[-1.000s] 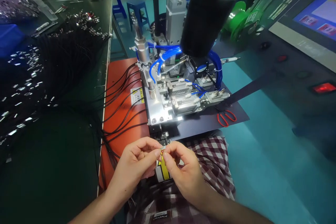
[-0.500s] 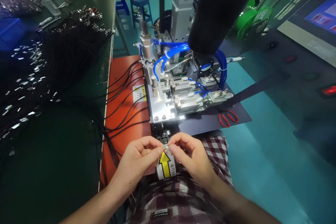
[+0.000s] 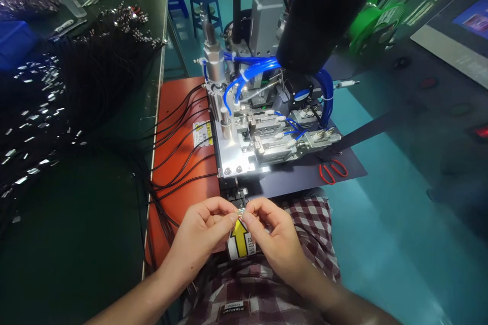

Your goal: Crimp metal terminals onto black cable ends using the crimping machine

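My left hand [image 3: 208, 226] and my right hand [image 3: 275, 233] meet at the fingertips, just in front of the metal machine [image 3: 263, 147]. Both are closed in a pinch around something tiny between them, with a thin coloured bit showing; its shape is too small to make out. Right below the fingertips is a white label with a yellow arrow [image 3: 240, 241]. Several black cables [image 3: 183, 180] run over the orange board [image 3: 168, 111] into the machine's left side.
A heap of black cables with shiny ends [image 3: 95, 66] lies on the dark table at left. Red-handled scissors [image 3: 327, 172] rest on the machine's base plate. A black cylinder [image 3: 316, 20] hangs over the machine. Blue stools [image 3: 206, 7] stand behind.
The right fingertips have shifted slightly left, closer to the left ones. The camera view has moved a little; the machine and scissors otherwise look the same.
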{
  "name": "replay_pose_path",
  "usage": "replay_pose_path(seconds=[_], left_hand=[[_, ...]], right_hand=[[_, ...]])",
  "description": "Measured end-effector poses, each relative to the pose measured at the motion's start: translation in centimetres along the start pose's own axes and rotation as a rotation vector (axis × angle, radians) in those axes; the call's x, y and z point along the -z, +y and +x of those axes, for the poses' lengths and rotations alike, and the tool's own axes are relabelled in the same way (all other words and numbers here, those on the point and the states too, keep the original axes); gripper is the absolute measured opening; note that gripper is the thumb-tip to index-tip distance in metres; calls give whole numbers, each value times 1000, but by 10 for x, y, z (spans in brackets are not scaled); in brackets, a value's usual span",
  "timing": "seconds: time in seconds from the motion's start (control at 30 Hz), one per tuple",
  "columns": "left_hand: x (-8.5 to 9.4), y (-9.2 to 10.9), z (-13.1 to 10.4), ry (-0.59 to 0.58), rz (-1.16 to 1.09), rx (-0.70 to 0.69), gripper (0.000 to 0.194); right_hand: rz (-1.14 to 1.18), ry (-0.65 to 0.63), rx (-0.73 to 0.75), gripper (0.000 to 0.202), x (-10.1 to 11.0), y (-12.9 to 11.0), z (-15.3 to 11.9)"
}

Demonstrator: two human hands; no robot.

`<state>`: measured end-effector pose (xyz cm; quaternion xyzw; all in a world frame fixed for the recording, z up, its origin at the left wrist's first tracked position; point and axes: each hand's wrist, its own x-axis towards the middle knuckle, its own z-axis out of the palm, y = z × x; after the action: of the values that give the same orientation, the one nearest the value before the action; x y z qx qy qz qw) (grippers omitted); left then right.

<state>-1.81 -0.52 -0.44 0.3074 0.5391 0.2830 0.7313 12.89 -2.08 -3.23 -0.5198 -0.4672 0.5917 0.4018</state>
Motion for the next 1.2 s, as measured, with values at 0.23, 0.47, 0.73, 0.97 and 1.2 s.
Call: replay_pose_path(seconds=[0.23, 0.47, 0.73, 0.97, 1.2], left_hand=[[-3, 0, -1, 8, 39, -33, 24], [-1, -2, -1, -5, 61, -45, 23], [-2, -1, -1, -21, 35, -42, 25], [3, 0, 0, -54, 47, -28, 21], [15, 1, 3, -195, 98, 55, 18]], right_hand=[[98, -63, -93, 20, 9, -10, 8], [149, -79, -144, 19, 8, -14, 12], [156, -95, -154, 18, 10, -12, 11], [163, -236, -172, 18, 17, -12, 15], [40, -468, -37, 11, 33, -13, 25]])
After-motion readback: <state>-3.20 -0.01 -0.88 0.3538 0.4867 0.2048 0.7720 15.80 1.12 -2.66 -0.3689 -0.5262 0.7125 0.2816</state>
